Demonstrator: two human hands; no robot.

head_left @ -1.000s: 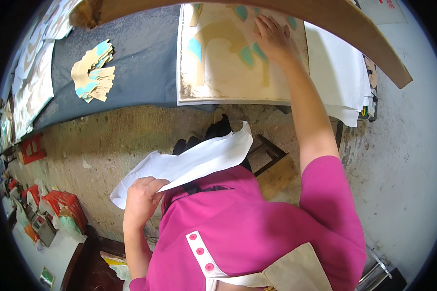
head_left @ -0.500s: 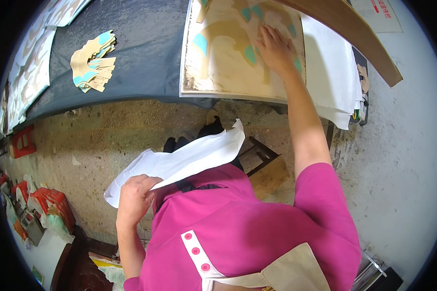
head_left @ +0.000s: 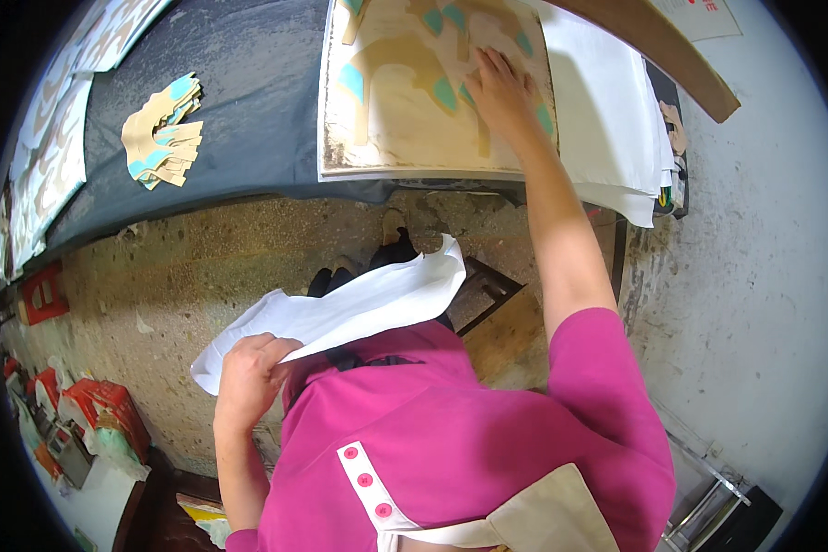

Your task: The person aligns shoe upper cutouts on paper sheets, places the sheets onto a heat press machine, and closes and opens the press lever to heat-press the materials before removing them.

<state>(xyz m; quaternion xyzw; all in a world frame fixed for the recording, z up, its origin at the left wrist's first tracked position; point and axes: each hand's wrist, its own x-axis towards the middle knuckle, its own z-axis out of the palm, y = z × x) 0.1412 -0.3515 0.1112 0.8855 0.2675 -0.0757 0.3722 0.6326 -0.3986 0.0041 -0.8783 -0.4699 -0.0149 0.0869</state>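
Observation:
My left hand (head_left: 251,375) is closed on the near edge of a thin white sheet (head_left: 350,308), which hangs curved in front of my waist. Its far right corner curls upward. My right arm stretches out over the table, and my right hand (head_left: 503,92) rests with fingers extended on a pale square board (head_left: 405,155) with brown-stained edges. Flat tan pieces (head_left: 400,63) with turquoise patches lie across that board, around and partly beneath the hand. What lies directly under the palm is hidden.
On the dark-covered table (head_left: 258,110), a pile of tan and turquoise cut pieces (head_left: 161,133) sits left of the board. Patterned sheets (head_left: 60,156) line the far left, white sheets (head_left: 607,120) the right. A curved brown panel (head_left: 658,51) overhangs; a wooden stool (head_left: 497,327) stands below.
The whole view has shifted slightly, so the table and board appear farther left. My right hand stays on the board and my left hand keeps its hold on the white sheet.

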